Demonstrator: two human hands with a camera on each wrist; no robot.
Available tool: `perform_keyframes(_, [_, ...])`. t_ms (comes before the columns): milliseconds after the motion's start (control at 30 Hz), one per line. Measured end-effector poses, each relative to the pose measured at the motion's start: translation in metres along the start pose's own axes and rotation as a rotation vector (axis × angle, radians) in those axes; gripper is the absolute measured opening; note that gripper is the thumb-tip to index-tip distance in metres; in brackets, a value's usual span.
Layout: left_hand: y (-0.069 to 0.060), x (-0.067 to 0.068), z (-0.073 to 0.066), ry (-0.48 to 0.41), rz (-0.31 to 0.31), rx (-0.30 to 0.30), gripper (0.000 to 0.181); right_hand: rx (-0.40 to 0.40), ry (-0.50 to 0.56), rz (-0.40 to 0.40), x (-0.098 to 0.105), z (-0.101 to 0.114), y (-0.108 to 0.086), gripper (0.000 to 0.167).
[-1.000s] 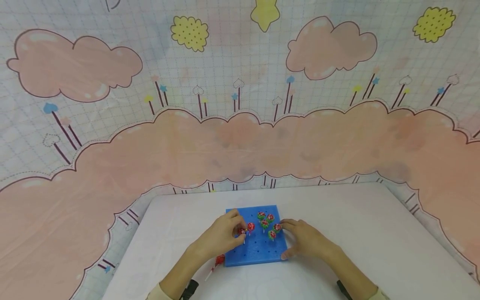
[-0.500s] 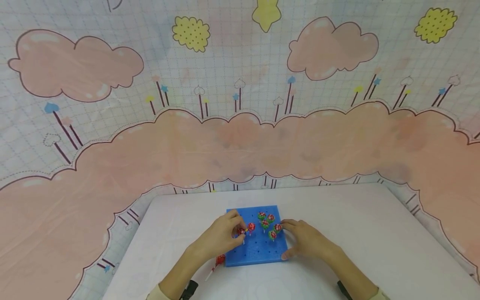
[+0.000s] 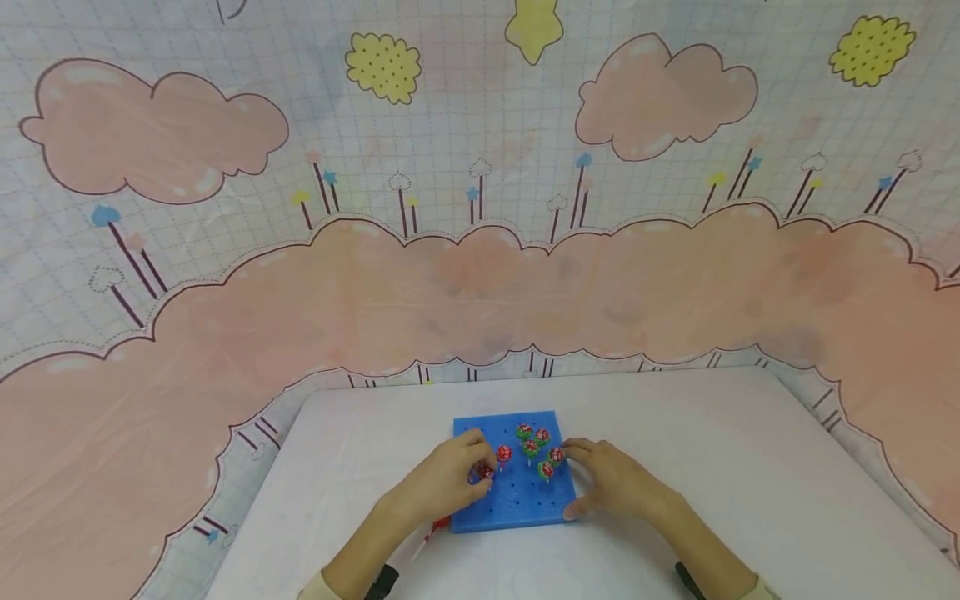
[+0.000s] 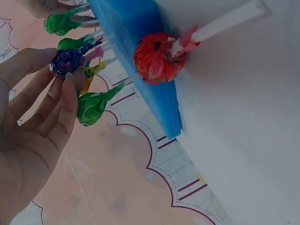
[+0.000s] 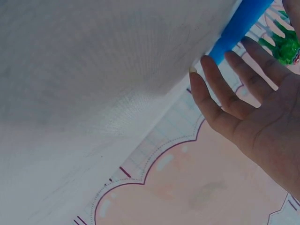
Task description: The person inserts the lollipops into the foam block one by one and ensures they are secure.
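A blue foam board (image 3: 517, 492) with small holes lies on the white table. My left hand (image 3: 442, 477) is over its left side, pinching the purple-wrapped head of a lollipop (image 4: 67, 62) between thumb and fingers. Whether that stick is seated in a hole is hard to tell. Just right of the hand stands a red-topped lollipop (image 3: 504, 454). Several green-and-red lollipops (image 3: 546, 471) stand upright toward the board's right side. My right hand (image 3: 618, 482) rests at the right edge of the board, its fingers (image 5: 211, 101) extended and thumb near the front corner.
A red-wrapped lollipop (image 4: 159, 58) lies on the table (image 3: 330, 500) by the board's front left corner, partly hidden by the left hand in the head view. Behind the table hangs a patterned cloth (image 3: 480, 292) with pink clouds.
My left hand has shifted slightly toward the front of the board, and the lollipop in its fingers sits a little nearer. The right hand and board look unmoved.
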State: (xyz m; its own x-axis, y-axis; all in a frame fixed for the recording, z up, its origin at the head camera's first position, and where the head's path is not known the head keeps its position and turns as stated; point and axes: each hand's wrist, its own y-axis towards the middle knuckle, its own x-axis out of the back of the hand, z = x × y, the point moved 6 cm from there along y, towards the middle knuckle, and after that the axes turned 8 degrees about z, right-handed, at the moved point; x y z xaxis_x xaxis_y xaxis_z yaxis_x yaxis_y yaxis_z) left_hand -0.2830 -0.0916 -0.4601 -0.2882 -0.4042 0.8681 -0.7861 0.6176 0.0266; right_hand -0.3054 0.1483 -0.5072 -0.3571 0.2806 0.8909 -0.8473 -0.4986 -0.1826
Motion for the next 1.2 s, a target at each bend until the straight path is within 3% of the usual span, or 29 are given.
perform_keyframes(367, [-0.001, -0.002, -0.004, 0.103, -0.020, 0.018, 0.016, -0.019, 0.010, 0.010, -0.002, -0.001, 0.000, 0.095])
perform_keyframes(633, [-0.003, -0.002, -0.004, 0.101, -0.012, 0.053, 0.030, -0.016, 0.001, 0.005, -0.003, -0.002, -0.001, 0.096])
perform_keyframes(833, [-0.009, 0.003, -0.002, 0.075, -0.064, 0.052, 0.028, 0.000, 0.018, -0.004, -0.002, -0.002, -0.002, 0.095])
perform_keyframes(1067, [-0.029, 0.016, 0.007, 0.038, -0.202, 0.202, 0.022, 0.000, 0.020, -0.004, -0.001, 0.000, -0.001, 0.095])
perform_keyframes(1200, [-0.041, 0.019, 0.016, 0.084, -0.187, 0.322, 0.027, -0.007, 0.025, -0.002, 0.000, 0.001, -0.001, 0.094])
